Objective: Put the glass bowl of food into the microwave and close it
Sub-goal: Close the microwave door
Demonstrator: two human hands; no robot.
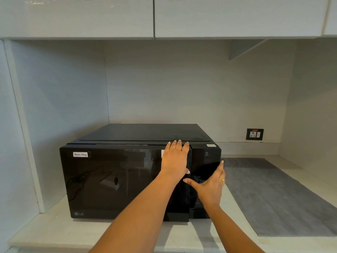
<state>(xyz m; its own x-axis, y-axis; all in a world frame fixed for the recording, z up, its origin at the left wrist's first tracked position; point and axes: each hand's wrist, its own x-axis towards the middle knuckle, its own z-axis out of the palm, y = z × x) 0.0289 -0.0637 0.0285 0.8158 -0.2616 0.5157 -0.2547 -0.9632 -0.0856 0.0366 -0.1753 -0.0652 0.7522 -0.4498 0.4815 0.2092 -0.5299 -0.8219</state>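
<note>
My left hand (175, 159) lay flat, fingers (177, 146) straight and together, gripping nothing, with the palm pressed on the upper right part of the microwave door (113, 181) and the fingertips reaching over its top edge. My right hand (209, 185) was spread open too, holding nothing: the thumb stretched left toward the door's right edge, the other fingers raised against the dark control panel (206, 161) at the right of the microwave (142, 134). A ring (221, 179) showed on one finger.

The door looked nearly shut, but its right edge stood slightly proud of the panel, so I judged it not yet latched. That put me at the last step, closing. I could not see the glass bowl of food anywhere; the dark, reflective door hid the inside, so I could only presume it sat in there.

The next move, as I read it, called for a firm, even push by the left palm near the latch side until the door sat flush, with the right hand steadying the body so it would not slide back on the pale worktop (54, 232). A grey mat (273, 194) lay to the right, a wall socket (255, 134) behind it.
</note>
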